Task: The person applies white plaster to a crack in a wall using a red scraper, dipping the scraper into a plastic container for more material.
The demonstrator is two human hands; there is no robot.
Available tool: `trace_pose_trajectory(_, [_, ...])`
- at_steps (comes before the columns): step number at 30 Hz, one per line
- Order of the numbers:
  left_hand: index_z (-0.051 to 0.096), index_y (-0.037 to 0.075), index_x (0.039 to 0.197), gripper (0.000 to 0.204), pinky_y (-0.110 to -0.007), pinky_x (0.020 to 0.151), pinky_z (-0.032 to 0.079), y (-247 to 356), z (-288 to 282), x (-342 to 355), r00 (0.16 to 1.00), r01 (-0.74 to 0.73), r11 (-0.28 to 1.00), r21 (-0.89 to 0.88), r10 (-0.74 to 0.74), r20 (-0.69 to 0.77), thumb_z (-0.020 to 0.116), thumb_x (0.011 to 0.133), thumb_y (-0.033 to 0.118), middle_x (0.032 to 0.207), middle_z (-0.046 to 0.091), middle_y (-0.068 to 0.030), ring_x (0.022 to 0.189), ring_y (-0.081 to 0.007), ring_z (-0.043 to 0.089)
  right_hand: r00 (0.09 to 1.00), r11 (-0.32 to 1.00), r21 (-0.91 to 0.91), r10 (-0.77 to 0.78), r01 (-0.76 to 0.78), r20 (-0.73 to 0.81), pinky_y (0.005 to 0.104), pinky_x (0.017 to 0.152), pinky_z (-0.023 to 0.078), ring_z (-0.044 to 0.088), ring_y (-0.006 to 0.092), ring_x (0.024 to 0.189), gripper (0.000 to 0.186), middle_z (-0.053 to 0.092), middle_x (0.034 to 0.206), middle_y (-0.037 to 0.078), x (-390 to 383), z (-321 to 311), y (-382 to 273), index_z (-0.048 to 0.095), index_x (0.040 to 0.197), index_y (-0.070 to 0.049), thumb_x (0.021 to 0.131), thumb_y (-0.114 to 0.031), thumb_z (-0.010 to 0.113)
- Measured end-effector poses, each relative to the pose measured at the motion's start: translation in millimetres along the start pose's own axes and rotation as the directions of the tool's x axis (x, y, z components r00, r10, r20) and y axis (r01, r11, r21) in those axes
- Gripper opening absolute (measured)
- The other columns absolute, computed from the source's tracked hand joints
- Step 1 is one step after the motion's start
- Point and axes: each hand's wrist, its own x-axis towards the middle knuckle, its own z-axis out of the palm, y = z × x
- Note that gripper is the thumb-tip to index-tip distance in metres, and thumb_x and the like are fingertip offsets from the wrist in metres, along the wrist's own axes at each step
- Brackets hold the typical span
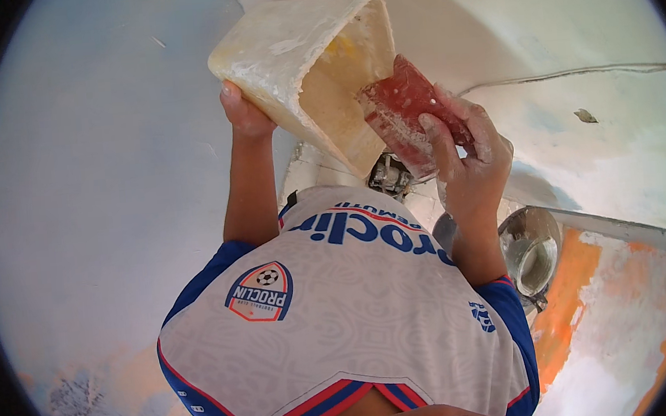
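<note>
Overhead, the left hand [243, 109] is gripping the tilted, plaster-caked tub [302, 62] by its stiff rim, probably heavy and slippery, while the right hand [465, 151] is clenching a red trowel [408, 112] inside its mouth.

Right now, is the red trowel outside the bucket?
No, the red trowel, gripped by the right hand, reaches into the open mouth of the plaster-caked bucket that the left hand holds up.
</note>
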Motion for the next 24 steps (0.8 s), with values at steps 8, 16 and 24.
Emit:
trace_pose_trajectory(8, [0.044,-0.002,0.147,0.086,-0.040,0.100,0.053,13.1,-25.9,-6.5,0.996,0.020,0.995,0.094,-0.011,-0.094,0.048,0.095,0.067,0.139,0.059,-0.0172,0.123,-0.0280,0.061,0.944,0.936,-0.138,-0.312,0.325,0.110,0.0337,0.057,0.052,0.067,0.0245,0.062,0.030,0.069,0.075,0.013,16.8,40.5,-6.2,0.075,0.114,-0.005,0.084,-0.001,0.075])
trace_pose_trajectory(16, [0.044,-0.001,0.148,0.086,-0.040,0.101,0.053,7.1,-76.0,-9.0,0.999,0.037,0.995,-0.092,-0.033,0.038,0.047,0.096,0.067,0.140,0.058,-0.0185,0.125,-0.0289,0.061,0.931,0.905,-0.241,-0.308,0.350,0.194,0.0349,0.058,0.053,0.069,0.0277,0.065,0.029,0.072,0.084,0.014,13.5,82.0,-7.8,0.077,0.113,-0.006,0.086,0.001,0.072])
trace_pose_trajectory(24, [0.045,-0.001,0.148,0.085,-0.041,0.106,0.049,11.8,-87.2,-18.7,0.999,0.046,0.991,0.125,-0.048,0.011,0.048,0.096,0.067,0.143,0.057,-0.0164,0.127,-0.0291,0.059,0.944,0.951,-0.160,-0.222,0.265,0.244,0.0358,0.072,0.059,0.075,0.0332,0.083,0.022,0.075,0.099,0.020,14.6,99.7,-4.8,0.075,0.111,-0.001,0.089,-0.001,0.070])
